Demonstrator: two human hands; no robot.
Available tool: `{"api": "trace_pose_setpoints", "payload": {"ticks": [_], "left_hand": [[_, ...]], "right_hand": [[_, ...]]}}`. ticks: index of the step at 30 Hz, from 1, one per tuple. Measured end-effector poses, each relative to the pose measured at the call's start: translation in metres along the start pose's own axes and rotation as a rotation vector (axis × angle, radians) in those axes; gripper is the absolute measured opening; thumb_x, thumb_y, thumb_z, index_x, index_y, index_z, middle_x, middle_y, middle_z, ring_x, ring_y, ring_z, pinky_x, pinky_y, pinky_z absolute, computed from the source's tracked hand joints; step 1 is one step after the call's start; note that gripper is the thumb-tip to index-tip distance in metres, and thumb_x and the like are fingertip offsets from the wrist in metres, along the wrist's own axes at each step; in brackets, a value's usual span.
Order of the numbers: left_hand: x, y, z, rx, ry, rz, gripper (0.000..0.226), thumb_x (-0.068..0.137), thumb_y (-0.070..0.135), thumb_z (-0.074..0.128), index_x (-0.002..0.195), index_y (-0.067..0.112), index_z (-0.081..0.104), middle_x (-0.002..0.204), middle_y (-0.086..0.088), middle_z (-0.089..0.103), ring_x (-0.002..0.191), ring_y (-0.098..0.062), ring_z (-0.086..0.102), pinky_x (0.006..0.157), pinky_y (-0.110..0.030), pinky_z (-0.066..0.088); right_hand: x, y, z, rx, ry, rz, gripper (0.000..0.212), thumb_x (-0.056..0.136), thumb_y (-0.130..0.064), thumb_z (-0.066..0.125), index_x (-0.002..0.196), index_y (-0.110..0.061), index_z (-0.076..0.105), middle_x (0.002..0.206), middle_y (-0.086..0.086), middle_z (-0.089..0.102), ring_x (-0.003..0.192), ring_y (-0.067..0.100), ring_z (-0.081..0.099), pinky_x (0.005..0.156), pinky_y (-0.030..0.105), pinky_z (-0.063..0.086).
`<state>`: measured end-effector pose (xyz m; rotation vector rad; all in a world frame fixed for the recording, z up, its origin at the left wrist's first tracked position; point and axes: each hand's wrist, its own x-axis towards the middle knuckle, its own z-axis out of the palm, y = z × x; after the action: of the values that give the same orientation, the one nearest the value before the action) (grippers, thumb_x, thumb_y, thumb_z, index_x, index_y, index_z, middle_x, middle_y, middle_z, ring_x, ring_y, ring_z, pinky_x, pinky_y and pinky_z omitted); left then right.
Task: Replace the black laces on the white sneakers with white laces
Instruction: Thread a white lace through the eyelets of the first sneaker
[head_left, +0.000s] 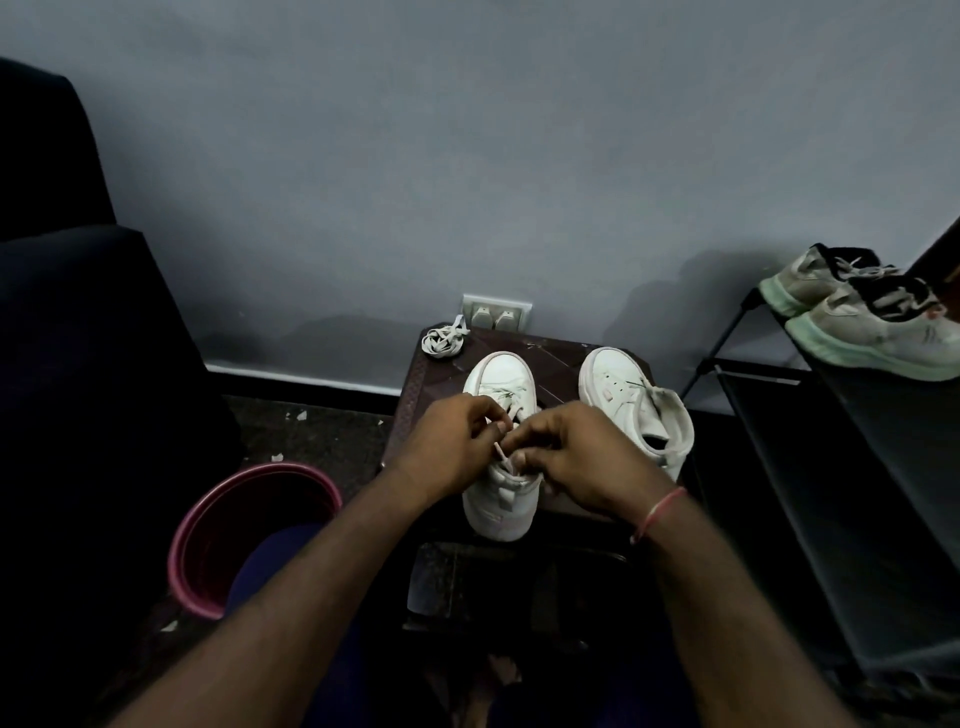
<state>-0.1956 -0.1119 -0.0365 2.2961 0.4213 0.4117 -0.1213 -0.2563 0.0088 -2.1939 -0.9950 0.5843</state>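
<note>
Both hands over the near sneaker (498, 512), mid-table (415, 384), toe to the wall, heel at the table's near edge. Left hand (454, 441) and right hand (576, 460) both have fingers curled, pinching the white lace (501, 453) just above the tongue; a short span shows between the fingertips. Second sneaker (621, 387) is just beside it on the right, heel close to the right edge. Coiled spare lace (441, 342) sits on the far-left corner, right at the rim. Bare strip of tabletop left of the near sneaker. Pink bucket (205, 525) near the table's left side; shoe rack (831, 467) close on the right, grey pair (862, 325) on top.
</note>
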Motion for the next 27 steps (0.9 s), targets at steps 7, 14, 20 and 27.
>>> {"api": "trace_pose_setpoints", "payload": {"ticks": [7, 14, 20, 27], "left_hand": [[0.005, -0.007, 0.008, -0.21, 0.075, -0.171, 0.03, 0.073, 0.013, 0.076, 0.097, 0.02, 0.059, 0.069, 0.004, 0.056, 0.063, -0.012, 0.052, 0.066, -0.032, 0.045], [0.009, -0.017, 0.01, -0.284, 0.036, -0.254, 0.03, 0.074, 0.016, 0.076, 0.098, 0.019, 0.059, 0.068, 0.005, 0.056, 0.06, -0.009, 0.052, 0.064, -0.028, 0.045], [0.012, -0.016, 0.021, -0.191, 0.014, -0.34, 0.031, 0.071, 0.026, 0.078, 0.093, 0.026, 0.056, 0.08, 0.003, 0.061, 0.077, -0.018, 0.061, 0.073, -0.033, 0.052], [0.008, -0.022, 0.012, -0.372, -0.03, -0.308, 0.031, 0.077, 0.035, 0.078, 0.098, 0.018, 0.064, 0.093, -0.001, 0.066, 0.079, -0.012, 0.06, 0.066, -0.023, 0.047]], "right_hand": [[0.03, -0.011, 0.014, -0.54, 0.011, 0.039, 0.014, 0.072, -0.018, 0.069, 0.085, -0.017, 0.073, 0.087, 0.009, 0.071, 0.087, 0.029, 0.068, 0.073, 0.032, 0.054], [0.018, -0.008, -0.009, -0.163, 0.187, 0.02, 0.016, 0.074, -0.013, 0.078, 0.081, -0.026, 0.071, 0.079, -0.008, 0.072, 0.079, 0.011, 0.069, 0.078, 0.033, 0.056], [0.033, -0.001, 0.027, -0.356, 0.181, 0.211, 0.055, 0.077, -0.024, 0.072, 0.126, -0.023, 0.047, 0.124, 0.009, 0.051, 0.113, 0.033, 0.057, 0.093, 0.039, 0.048], [0.035, 0.009, 0.025, -0.2, 0.188, 0.19, 0.059, 0.076, -0.021, 0.071, 0.132, -0.025, 0.05, 0.124, 0.01, 0.051, 0.114, 0.029, 0.056, 0.098, 0.036, 0.046]]}}
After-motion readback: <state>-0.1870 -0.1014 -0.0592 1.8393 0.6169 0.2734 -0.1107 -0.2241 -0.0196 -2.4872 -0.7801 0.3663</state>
